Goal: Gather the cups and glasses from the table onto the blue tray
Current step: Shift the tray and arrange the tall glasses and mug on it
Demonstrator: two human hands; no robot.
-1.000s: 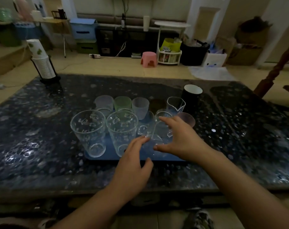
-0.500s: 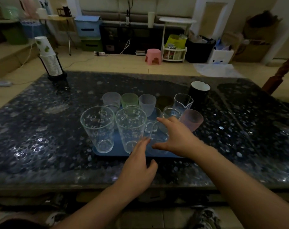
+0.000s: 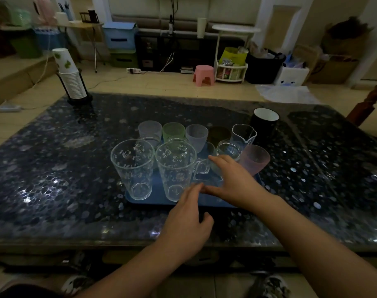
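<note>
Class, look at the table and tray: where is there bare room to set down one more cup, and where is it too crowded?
Bare tabletop lies left of the blue tray, between the big printed glasses and the paper-cup stack. More lies right of the pink cup, below the black mug. The tray itself is packed; both hands, left hand and right hand, cover its front right part.

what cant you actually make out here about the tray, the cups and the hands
- Head view: the right hand covers the small clear glass behind it; whether the fingers touch it cannot be told.
- The blue tray is mostly hidden under glasses; its far edge is unseen.
- The dark cup in the back row is too dim to identify.
- Whether the black mug stands on the tray is unclear.
- The left hand hides the tray's near rim.
</note>
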